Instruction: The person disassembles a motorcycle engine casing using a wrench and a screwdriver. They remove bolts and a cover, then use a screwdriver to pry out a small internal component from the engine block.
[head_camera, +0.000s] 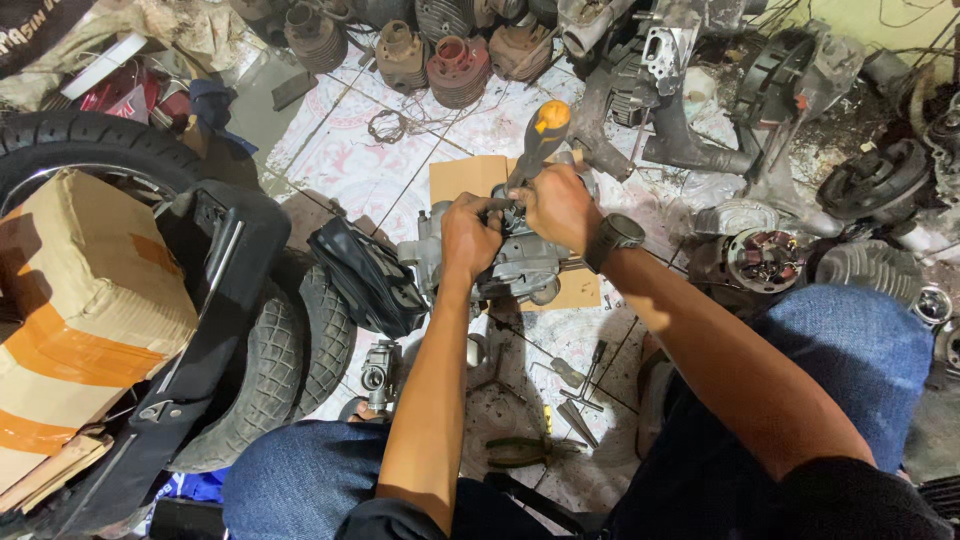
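A grey metal carburettor (520, 262) sits in front of me on a piece of brown cardboard (465, 178) on the tiled floor. My left hand (468, 236) grips its top left side. My right hand (556, 205), with a dark watch on the wrist, holds a screwdriver (538, 140) with a black and orange handle, tip down on the carburettor's top. The tip is hidden behind my fingers.
A black rubber intake boot (368, 278) lies left of the carburettor, beside a tyre (290, 350) and a taped cardboard box (80, 300). Pliers (525, 452), small tools and another small carburettor (378, 368) lie near my knees. Engine cylinders (455, 65) and motor parts crowd the far side.
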